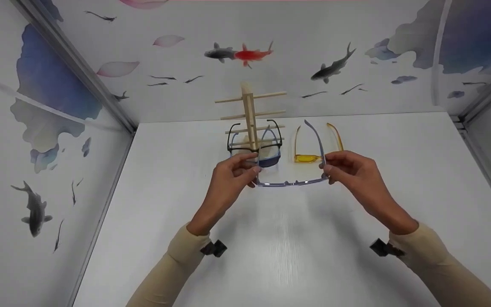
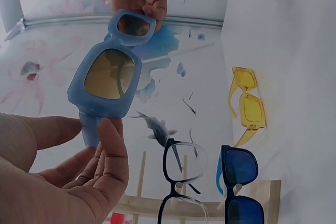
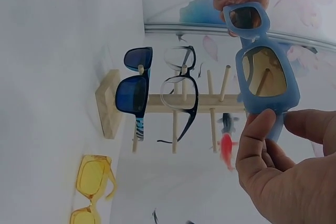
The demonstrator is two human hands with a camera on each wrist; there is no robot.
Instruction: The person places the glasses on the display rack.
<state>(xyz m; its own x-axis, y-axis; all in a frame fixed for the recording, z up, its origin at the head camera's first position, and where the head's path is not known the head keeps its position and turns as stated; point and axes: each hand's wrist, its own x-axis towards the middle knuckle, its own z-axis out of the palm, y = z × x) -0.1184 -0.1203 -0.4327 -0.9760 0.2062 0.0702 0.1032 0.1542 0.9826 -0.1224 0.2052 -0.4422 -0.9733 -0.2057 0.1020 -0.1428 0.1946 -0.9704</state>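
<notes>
A pair of chunky light-blue plastic sunglasses with brownish lenses (image 1: 288, 184) is held up above the smooth white tabletop (image 1: 279, 264), in front of the pale wooden rack with an upright post and crosswise dowel pegs (image 1: 249, 115). The left hand (image 1: 229, 175) pinches one end between thumb and fingers, close to the hinge; the right hand (image 1: 354, 170) grips the opposite end the same way. Both temples are unfolded and point away from the person, towards the rack's side of the table.

On the rack's lower part hang black-rimmed glasses with clear lenses (image 1: 242, 149) and, beneath them, dark sunglasses with deep-blue lenses (image 1: 270, 161). Transparent yellow plastic glasses (image 1: 306, 158) stand on the tabletop beside the rack, partly hidden by the right hand in the head view.

The likeliest trouble is at the temples: they reach forward, so a push ahead at this height could catch a peg or knock the black-rimmed glasses off theirs. Lowering the right hand carelessly might tip the yellow pair, which sits just beyond it. Since only fingertips hold the light-blue frame, one pinch slackening would let it swing from the other hand, and pulling the two ends apart could strain the hinges. Fingers straying inward might also smudge the lenses
</notes>
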